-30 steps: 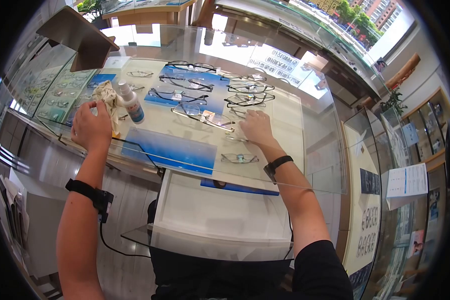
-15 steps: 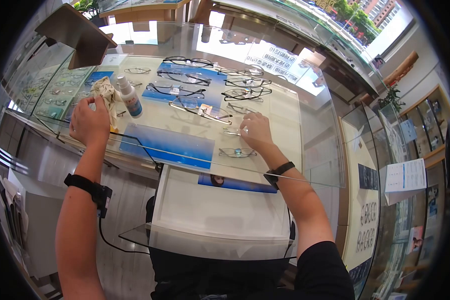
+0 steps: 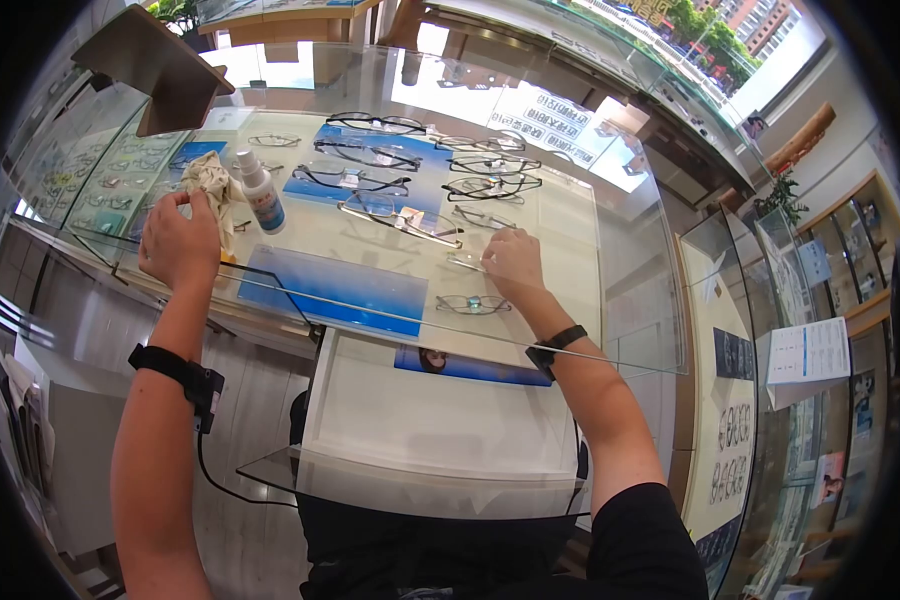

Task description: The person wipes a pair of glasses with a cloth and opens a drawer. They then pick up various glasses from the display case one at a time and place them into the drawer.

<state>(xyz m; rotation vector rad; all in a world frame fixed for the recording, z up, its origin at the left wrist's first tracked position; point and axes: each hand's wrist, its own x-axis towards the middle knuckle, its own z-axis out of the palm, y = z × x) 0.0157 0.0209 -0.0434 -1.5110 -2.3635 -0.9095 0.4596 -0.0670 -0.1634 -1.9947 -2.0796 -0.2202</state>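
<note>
My left hand (image 3: pixel 182 240) is closed on a crumpled beige cloth (image 3: pixel 207 178), at the left of the glass counter. Just right of the cloth stands a white spray bottle (image 3: pixel 260 193) with a blue lower label. At the right side of the display, the fingers of my right hand (image 3: pixel 514 264) are closed at one end of a thin-framed pair of eyeglasses (image 3: pixel 465 261), partly hidden by the hand. Nearer me lies another pair of glasses (image 3: pixel 473 304) with clear lenses. Beyond the right hand is a further thin pair (image 3: pixel 484 217).
Several dark-framed glasses (image 3: pixel 370 155) lie in two columns, some on a blue panel. A blue-white card (image 3: pixel 335 290) lies nearer me. The glass counter edge (image 3: pixel 450 322) passes beneath my forearms, above a pulled-out white drawer (image 3: pixel 440 420). A brown stand (image 3: pixel 150 65) is at back left.
Almost nothing differs. My right hand and the eyeglasses at its fingers have shifted very slightly; my left hand stays at the cloth.
</note>
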